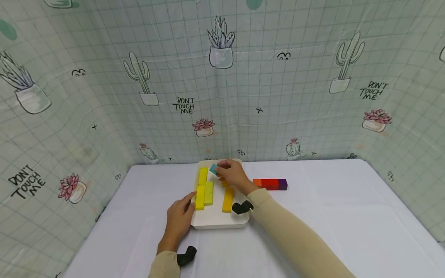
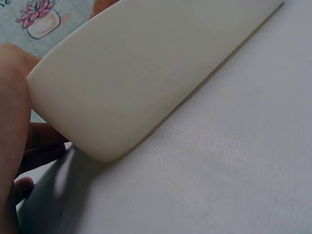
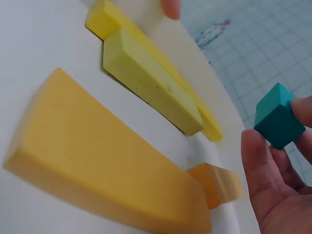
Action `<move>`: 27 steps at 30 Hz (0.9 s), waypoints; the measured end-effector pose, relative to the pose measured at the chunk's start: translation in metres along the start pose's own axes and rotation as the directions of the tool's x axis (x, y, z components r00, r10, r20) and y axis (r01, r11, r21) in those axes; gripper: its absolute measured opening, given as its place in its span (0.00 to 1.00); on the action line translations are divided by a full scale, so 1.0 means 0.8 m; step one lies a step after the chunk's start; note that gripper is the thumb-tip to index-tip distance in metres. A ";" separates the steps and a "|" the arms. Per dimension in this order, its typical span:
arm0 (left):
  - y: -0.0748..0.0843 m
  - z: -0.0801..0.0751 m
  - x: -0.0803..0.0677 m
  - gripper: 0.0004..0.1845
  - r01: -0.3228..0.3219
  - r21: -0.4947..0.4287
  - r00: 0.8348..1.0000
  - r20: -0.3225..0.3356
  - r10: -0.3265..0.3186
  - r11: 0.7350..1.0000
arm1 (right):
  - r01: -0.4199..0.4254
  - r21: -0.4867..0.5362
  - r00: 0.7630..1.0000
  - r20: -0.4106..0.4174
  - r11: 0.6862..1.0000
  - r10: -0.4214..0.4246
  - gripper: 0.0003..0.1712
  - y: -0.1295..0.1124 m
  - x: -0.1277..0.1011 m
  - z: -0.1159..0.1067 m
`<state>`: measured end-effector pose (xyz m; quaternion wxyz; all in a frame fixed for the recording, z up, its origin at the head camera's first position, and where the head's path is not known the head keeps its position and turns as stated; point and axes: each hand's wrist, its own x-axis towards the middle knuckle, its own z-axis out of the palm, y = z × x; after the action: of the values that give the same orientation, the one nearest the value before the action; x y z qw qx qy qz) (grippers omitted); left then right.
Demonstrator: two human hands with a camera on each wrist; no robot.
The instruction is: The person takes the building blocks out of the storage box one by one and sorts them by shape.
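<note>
In the head view my right hand (image 1: pixel 233 174) pinches a teal cube (image 1: pixel 213 168) above the far end of a white tray (image 1: pixel 219 225). The right wrist view shows the teal cube (image 3: pixel 275 116) between thumb and fingertips, clear of the tray floor. My left hand (image 1: pixel 178 218) holds the tray's left rim, one fingertip reaching over it. Yellow blocks (image 1: pixel 199 197) and a lime-yellow block (image 1: pixel 208 193) lie along the tray's left side. On its right side lies a yellow-orange block (image 1: pixel 227 200); a shorter orange block (image 3: pixel 219 184) beyond it is partly hidden by my right hand in the head view.
Right of the tray, an orange block (image 1: pixel 257 182), red blocks (image 1: pixel 269 184) and a purple block (image 1: pixel 282 184) form a row on the white table (image 1: pixel 313 216). A patterned cloth backdrop (image 1: pixel 243 96) rises behind the table and along both sides.
</note>
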<state>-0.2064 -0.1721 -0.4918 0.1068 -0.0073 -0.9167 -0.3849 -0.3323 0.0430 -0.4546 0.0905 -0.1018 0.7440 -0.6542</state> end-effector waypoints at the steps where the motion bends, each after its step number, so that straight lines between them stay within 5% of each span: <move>1: 0.000 0.000 0.000 0.22 -0.002 0.003 1.000 -0.001 0.002 1.000 | -0.002 0.012 1.000 0.007 1.000 0.002 0.16 -0.001 -0.004 -0.003; 16: 0.001 0.000 -0.002 0.22 0.021 0.001 1.000 0.005 -0.021 1.000 | 0.007 0.213 0.998 -0.056 0.977 0.005 0.19 -0.008 -0.045 -0.029; 27: 0.004 0.001 -0.002 0.23 0.042 -0.004 0.999 0.016 -0.042 0.999 | 0.034 0.255 0.994 -0.111 0.966 -0.006 0.19 -0.010 -0.076 -0.051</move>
<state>-0.2047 -0.1693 -0.4902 0.0913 0.0085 -0.9167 -0.3888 -0.2843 0.0978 -0.4412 0.0553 -0.0610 0.6560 -0.7503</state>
